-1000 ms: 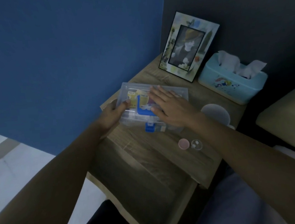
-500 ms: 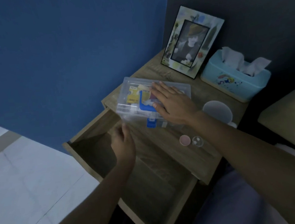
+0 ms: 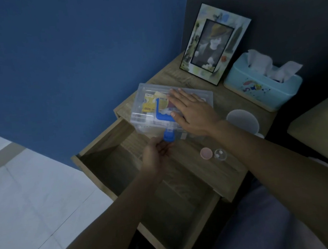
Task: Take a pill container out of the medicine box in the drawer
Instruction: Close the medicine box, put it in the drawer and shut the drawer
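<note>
A clear plastic medicine box (image 3: 145,98) with a blue handle lies on the wooden nightstand top (image 3: 198,172), above the open drawer (image 3: 105,140). Packets and labels show through its lid. My right hand (image 3: 191,112) lies flat on the lid, fingers spread. My left hand (image 3: 156,156) is over the drawer, its fingertips pinching the lower end of the blue latch (image 3: 169,136) at the box's front edge. A small clear pill container (image 3: 220,154) with white pills stands open on the top, beside its pink lid (image 3: 206,153).
A photo frame (image 3: 214,43) leans against the dark back wall. A light blue tissue box (image 3: 258,91) sits to its right, and a pale round cup (image 3: 242,121) stands near my right wrist. A cushion (image 3: 319,120) lies at the right. The drawer's inside looks bare.
My left hand left the box's left side, dropped over the drawer, then rose to the blue latch. The right hand stayed flat on the lid. The drawer now shows open.
</note>
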